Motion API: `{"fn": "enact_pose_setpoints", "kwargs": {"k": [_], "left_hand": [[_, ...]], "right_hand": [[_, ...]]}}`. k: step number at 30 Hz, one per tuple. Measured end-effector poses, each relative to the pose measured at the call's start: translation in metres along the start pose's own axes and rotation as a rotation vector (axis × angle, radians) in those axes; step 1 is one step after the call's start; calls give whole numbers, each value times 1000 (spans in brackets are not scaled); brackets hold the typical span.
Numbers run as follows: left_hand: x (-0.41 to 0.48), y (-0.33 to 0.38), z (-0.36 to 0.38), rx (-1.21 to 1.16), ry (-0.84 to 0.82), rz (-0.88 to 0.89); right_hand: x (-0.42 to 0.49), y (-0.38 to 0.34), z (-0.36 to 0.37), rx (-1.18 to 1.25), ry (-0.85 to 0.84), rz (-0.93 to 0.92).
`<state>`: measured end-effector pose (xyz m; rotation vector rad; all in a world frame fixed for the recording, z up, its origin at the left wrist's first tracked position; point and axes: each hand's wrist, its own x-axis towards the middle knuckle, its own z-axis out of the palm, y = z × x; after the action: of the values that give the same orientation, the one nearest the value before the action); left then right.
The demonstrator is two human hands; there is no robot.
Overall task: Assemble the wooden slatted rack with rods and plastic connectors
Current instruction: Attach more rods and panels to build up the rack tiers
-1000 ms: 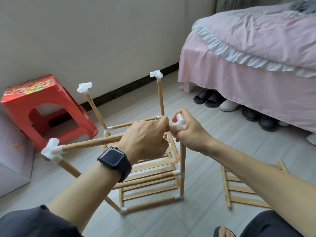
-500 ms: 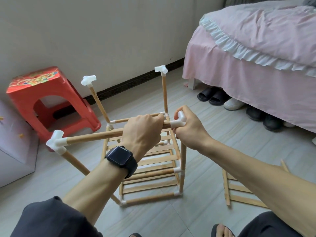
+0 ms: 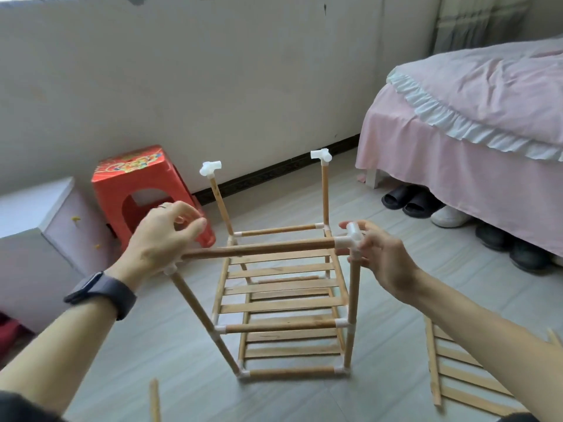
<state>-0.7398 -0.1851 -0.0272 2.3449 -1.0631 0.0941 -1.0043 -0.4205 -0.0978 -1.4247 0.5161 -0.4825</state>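
The half-built rack point(image 3: 283, 325) stands on the floor, with wooden rods joined by white plastic connectors and slatted shelves point(image 3: 280, 286) inside. A top front rod point(image 3: 259, 249) runs between a corner connector point(image 3: 170, 269) on the left and a white connector point(image 3: 350, 239) on the right. My left hand point(image 3: 164, 236) hovers over the rod's left end with loosely bent fingers and holds nothing. My right hand point(image 3: 384, 257) has relaxed fingers lying against the right connector. Two back posts carry bare connectors point(image 3: 210, 169) point(image 3: 320, 154).
A loose slatted panel point(image 3: 457, 367) lies on the floor at the right, a spare rod point(image 3: 154, 400) near the bottom edge. A red stool point(image 3: 134, 178) and pale box point(image 3: 36, 239) stand left; a pink bed point(image 3: 472, 117) with shoes point(image 3: 408, 202) under it stands right.
Both hands have let go of their tight grip on the top rod and connector. My left hand has slid to the rod's left end, and the view has tilted upward.
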Motion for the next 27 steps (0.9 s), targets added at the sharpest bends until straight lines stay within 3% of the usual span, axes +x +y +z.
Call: {"fn": "enact_pose_setpoints", "kwargs": {"k": [1, 3, 5, 6, 11, 17, 21, 24, 27], "left_hand": [[1, -17, -8, -130, 62, -171], [-1, -39, -14, -553, 28, -460], [-6, -45, -6, -884, -116, -614], [-7, -46, 2, -937, -163, -632], [0, -30, 34, -876, 19, -614], [-9, -10, 54, -883, 102, -554], [-29, 15, 65, -911, 241, -570], [-46, 41, 73, -901, 142, -538], [-54, 61, 72, -831, -58, -428]], "right_hand": [[3, -1, 4, 52, 25, 6], [11, -3, 16, 8, 100, 8], [20, -1, 28, -112, 165, 1], [24, 0, 30, -146, 190, -6], [42, 3, 22, -213, 283, -59], [70, -3, 5, -340, 446, -64], [83, -4, 4, -466, 725, -82], [83, -1, 12, -592, 870, -52], [71, 1, 24, -713, 781, -142]]}}
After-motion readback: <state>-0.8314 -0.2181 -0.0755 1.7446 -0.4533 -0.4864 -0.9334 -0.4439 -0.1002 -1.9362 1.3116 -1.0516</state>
